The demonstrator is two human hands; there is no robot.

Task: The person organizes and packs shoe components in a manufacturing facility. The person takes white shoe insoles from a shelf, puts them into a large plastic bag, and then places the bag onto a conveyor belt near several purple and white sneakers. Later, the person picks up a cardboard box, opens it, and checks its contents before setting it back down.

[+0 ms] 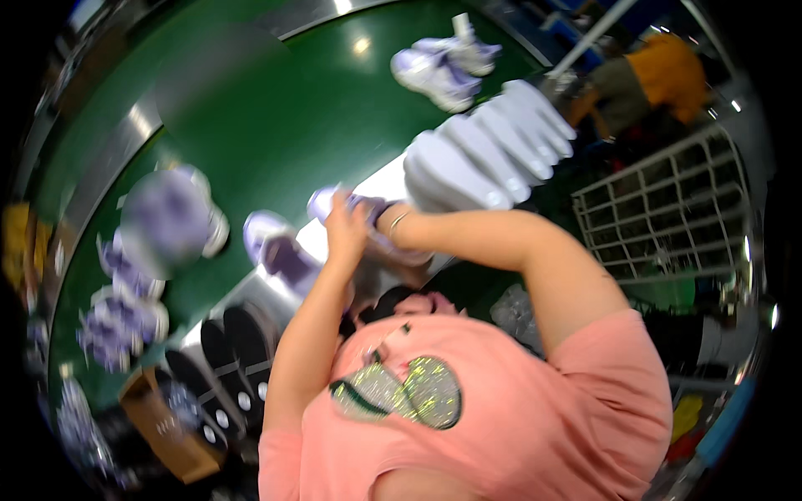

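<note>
A lavender and white sneaker [324, 200] is between my hands at the near edge of the green work surface. My left hand [346, 224] is closed over the sneaker's upper, fingers toward its toe. My right hand [394, 227], with a bracelet at the wrist, reaches into the shoe's opening, where its fingers are hidden. Just left of my left hand stands another lavender sneaker [269, 238], its opening toward me. To the right of my hands, a row of pale grey insoles [455, 171] leans along the metal ledge.
Dark insoles [224, 355] line the ledge at left, beside an open cardboard box [167, 426]. More lavender sneakers [125, 326] sit at far left, and another pair [439, 75] lies at the back. A white wire rack [660, 213] and a person in orange [668, 75] are at right.
</note>
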